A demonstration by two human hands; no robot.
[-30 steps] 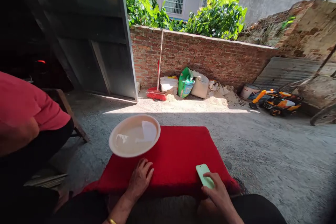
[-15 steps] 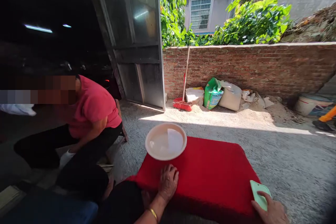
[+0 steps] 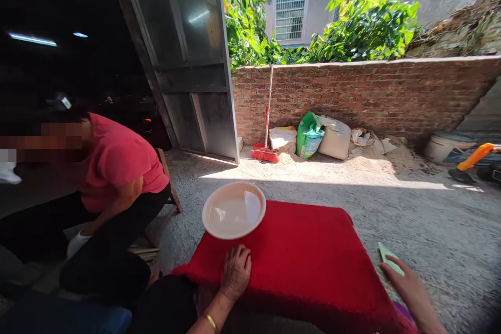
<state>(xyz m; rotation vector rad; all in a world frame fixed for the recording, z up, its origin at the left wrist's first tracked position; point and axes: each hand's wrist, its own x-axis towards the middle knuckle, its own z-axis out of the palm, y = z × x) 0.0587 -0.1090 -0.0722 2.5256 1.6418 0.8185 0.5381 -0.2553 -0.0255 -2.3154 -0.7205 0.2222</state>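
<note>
Partly hidden, green phone [image 3: 385, 251] pinched in right hand [image 3: 410, 286]; left hand [image 3: 236, 272] unclenched on red cloth [image 3: 301, 250], palm unseen

Across the ground's [image 3: 438, 214] far edge you face a brick wall [image 3: 371, 88]; along its foot are a red broom [image 3: 265, 155], a green sack [image 3: 308, 139], a pale sack [image 3: 335, 138] and, toward the right, a bucket [image 3: 446, 147]. Leafy plants [image 3: 364, 26] top it. To your left, a person [image 3: 125, 162] in pink sits before a metal door [image 3: 195, 75].
</note>
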